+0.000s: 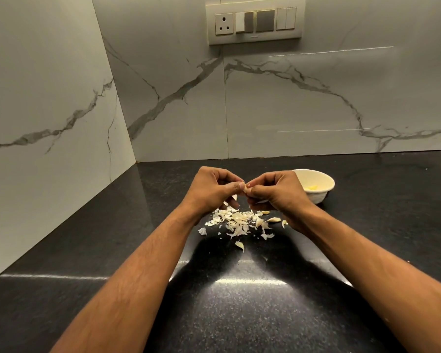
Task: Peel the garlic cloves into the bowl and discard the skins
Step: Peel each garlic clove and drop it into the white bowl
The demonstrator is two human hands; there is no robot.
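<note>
My left hand [211,189] and my right hand [278,192] meet above the black counter, and both pinch one small garlic clove [246,190] between their fingertips. A thin strip of skin hangs under my right hand's fingers. Below the hands lies a pile of pale garlic skins [236,221] with a few unpeeled cloves [273,220] at its right side. A white bowl [326,193] stands just right of my right hand, with peeled yellowish cloves [311,187] inside.
The black speckled counter [239,314] runs toward me, with glare spots on it. Marble walls meet in a corner at the back left. A switch panel [255,20] sits high on the back wall.
</note>
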